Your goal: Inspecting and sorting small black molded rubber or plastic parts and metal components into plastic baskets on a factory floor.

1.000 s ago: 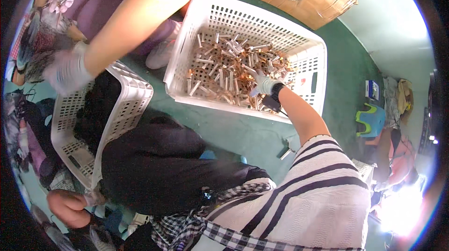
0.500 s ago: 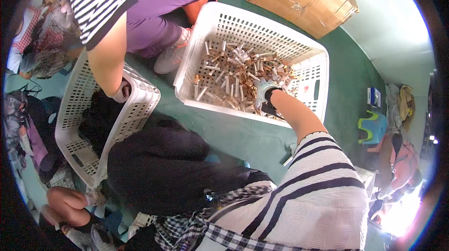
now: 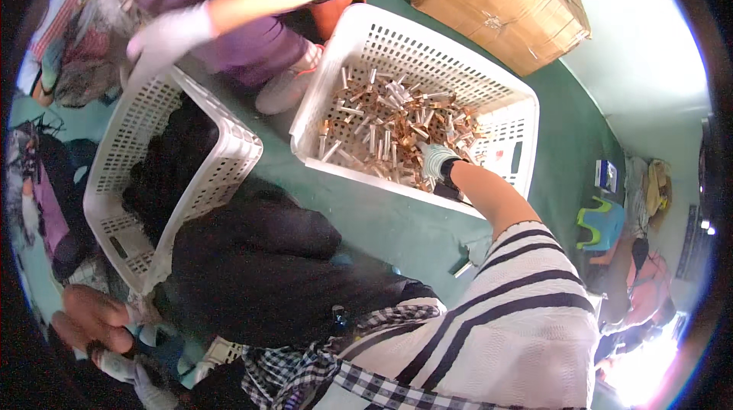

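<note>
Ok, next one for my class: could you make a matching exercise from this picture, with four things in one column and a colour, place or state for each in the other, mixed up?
Things
1. Cardboard box
2. Small stool
3. Metal pieces
4. The wearer's right hand

Descriptions
A. Silvery and copper-coloured
B. Gloved, reaching into a white basket
C. Brown, near the picture's top edge
D. Blue and bright green

Right pairs: 1-C, 2-D, 3-A, 4-B
</note>
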{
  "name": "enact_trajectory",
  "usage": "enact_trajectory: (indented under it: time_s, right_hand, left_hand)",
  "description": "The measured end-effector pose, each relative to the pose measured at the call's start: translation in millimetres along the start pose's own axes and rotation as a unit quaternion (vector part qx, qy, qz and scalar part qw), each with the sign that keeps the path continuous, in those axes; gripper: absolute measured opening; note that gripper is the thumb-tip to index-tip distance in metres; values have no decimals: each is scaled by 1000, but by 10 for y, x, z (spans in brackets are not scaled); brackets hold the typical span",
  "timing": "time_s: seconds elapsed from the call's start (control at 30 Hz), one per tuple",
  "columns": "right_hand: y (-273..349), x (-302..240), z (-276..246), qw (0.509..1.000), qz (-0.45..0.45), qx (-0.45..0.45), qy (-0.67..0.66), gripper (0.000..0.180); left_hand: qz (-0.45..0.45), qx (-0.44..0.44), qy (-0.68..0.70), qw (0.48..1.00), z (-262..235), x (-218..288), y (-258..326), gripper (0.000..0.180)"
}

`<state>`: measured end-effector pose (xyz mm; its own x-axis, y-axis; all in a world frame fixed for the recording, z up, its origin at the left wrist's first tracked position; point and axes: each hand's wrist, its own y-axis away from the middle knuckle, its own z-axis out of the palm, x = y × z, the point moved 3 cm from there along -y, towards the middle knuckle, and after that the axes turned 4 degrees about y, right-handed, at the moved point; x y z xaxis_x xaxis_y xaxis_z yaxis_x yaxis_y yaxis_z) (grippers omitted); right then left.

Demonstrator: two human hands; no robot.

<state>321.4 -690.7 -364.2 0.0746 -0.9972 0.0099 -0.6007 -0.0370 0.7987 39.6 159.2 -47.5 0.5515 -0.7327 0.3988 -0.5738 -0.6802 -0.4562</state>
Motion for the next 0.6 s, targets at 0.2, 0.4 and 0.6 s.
enact_trajectory:
  time_s: [0.2,0.4,0.6]
  right_hand:
    - [-129,-146,-196,999,3,17,49,80]
    - [-102,290,-116,998,17,34,-54,94]
    - [399,413,-724,956,-30,215,-199,86]
  left_hand:
    - [13,-2,-25,1000,-151,-235,113,45]
    - [49,-19,-36,998,-54,-323,19,45]
    - [94,-97,-93,986,-226,-765,210,46]
